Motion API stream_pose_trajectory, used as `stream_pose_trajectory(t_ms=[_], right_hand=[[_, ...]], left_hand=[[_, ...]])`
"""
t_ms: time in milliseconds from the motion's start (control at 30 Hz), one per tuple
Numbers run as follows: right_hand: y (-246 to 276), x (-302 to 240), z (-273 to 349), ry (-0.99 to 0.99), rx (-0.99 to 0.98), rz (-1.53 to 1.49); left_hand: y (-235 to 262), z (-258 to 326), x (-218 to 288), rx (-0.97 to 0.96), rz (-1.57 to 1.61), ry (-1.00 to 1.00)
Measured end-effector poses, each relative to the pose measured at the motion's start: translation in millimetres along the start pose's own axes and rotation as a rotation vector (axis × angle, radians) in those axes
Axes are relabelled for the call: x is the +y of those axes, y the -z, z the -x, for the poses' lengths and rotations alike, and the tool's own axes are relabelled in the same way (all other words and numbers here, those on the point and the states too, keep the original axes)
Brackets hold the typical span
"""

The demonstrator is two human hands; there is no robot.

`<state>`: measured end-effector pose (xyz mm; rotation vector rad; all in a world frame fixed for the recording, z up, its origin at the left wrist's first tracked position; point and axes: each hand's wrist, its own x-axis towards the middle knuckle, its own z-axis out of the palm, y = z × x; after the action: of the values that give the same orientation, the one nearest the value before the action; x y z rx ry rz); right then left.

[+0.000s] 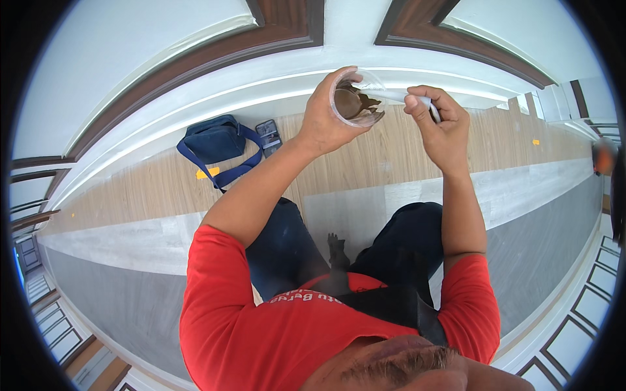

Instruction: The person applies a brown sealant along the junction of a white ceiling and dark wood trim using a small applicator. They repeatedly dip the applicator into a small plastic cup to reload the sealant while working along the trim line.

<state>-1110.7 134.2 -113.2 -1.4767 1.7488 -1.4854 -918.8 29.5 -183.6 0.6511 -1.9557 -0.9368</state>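
My left hand (318,122) is wrapped round a clear plastic cup (378,118), tilted so that its mouth shows. Brown paint-like stuff (347,103) lies in the bottom and is smeared up the inside wall. To the right of the cup, my right hand (446,128) pinches a slim white-handled tool (396,96) between thumb and fingers. The tool reaches left to the cup's mouth; its tip blends with the clear wall, and I cannot make out whether it is a brush or a spoon.
A blue shoulder bag (212,139) with its strap lies on the wood-look floor, beside a phone (268,137). Yellow tape (207,172) sticks to the floor near the strap. Ahead stands a white wall with brown mouldings (287,40). Another person (605,158) is at the far right.
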Motion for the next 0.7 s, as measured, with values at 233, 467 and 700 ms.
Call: stream_pose_trajectory(t_ms=[233,467,700], right_hand=[[-4.6,-19.3,8.6,0.169,-0.127,0.162],[-8.4,-34.4,8.2,0.360,-0.253,0.460],[-12.7,-36.5,11.4,0.428,-0.314,0.640]], left_hand=[[-2.4,1.3,3.4,-0.043,0.077,-0.019],[-5.3,6.0,16.1,-0.106,0.049,-0.064],[-4.2,7.2,23.0,-0.177,0.072,-0.085]])
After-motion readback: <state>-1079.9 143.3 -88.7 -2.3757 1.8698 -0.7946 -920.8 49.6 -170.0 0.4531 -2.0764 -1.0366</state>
